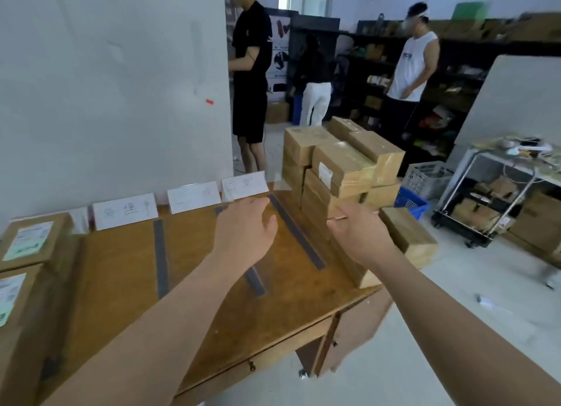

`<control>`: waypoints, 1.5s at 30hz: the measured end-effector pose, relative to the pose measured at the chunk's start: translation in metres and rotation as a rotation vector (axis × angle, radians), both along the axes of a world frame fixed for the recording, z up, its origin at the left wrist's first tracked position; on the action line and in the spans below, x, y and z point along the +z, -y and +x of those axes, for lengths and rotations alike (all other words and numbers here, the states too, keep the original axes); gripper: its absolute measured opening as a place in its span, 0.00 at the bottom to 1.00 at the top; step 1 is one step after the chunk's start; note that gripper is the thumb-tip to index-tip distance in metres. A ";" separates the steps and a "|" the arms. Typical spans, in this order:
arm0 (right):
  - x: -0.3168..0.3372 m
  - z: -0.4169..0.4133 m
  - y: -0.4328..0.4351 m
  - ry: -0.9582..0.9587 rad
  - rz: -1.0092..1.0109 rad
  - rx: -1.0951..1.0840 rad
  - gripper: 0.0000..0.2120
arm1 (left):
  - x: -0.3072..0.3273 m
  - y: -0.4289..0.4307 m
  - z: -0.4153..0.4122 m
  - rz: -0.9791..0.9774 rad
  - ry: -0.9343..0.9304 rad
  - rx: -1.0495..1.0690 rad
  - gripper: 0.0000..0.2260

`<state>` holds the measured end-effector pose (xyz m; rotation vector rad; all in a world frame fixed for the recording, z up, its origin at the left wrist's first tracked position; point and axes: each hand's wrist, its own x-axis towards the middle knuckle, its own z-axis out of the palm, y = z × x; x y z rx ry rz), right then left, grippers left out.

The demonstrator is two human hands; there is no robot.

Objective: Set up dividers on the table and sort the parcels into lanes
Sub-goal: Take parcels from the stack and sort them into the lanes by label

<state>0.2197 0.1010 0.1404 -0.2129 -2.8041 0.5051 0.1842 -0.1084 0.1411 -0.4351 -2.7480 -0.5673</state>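
1. Two labelled parcels [27,241] lie one behind the other at the left edge of the bench [106,284], with the nearer one running out of view.
2. Three white paper cards [125,211] stand along the bench's far edge against the wall.
3. Three grey tape dividers [161,257] run from front to back across the wood. The widest lane of open wood lies between the left strip and the middle one.
4. The left hand [243,226] hovers over the lane between the middle and right strips. Its grip is apart, with the fingers loosely curled and holding nothing.
5. The right hand [361,235] reaches toward the stack, near the bench's right edge. A thin pale stick-like streak crosses its fingertips, and blur means I cannot tell whether the grip pinches it.
6. The stack of parcels [340,168] fills the bench's far right corner and rises several layers high, just beside the right strip.
7. One more parcel [406,232] sits just right of the stack, and I cannot tell what supports it.
8. Pale floor opens to the right of the bench. A blue crate [411,203] and a wheeled cart [485,193] stand well apart from it.
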 end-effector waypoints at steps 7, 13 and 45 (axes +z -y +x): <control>0.008 -0.023 -0.111 -0.008 -0.126 -0.100 0.13 | 0.008 -0.106 -0.037 0.054 0.041 -0.052 0.21; -0.003 -0.073 -0.171 -0.017 -0.319 -0.177 0.22 | 0.009 -0.160 -0.091 0.107 0.083 -0.053 0.22; -0.044 -0.188 -0.253 0.258 -1.185 0.126 0.22 | -0.043 -0.268 -0.159 0.739 0.550 0.156 0.34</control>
